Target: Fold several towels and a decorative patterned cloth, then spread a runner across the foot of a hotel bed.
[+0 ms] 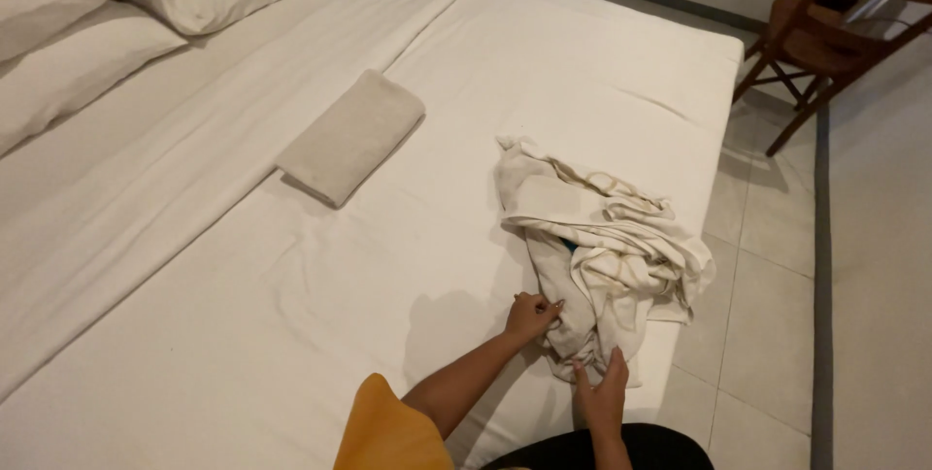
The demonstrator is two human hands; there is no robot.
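Both hands work at the near edge of the bed (291, 315), close to its right corner. Right hand (604, 394) has its fingers pinched closed on the lower end of a crumpled cream cloth (607, 247), and the left hand (531, 316) is closed on the cloth's left side just beside it. That cloth lies in a loose heap along the bed's right edge, with a bit of blue showing among its folds. Well apart, toward the middle of the bed, rests a folded beige towel (351, 136). White pillows (107, 14) crowd the far left corner. Off the bed's far right corner, a wooden chair (825, 38) stands on the tiled floor (767, 285).
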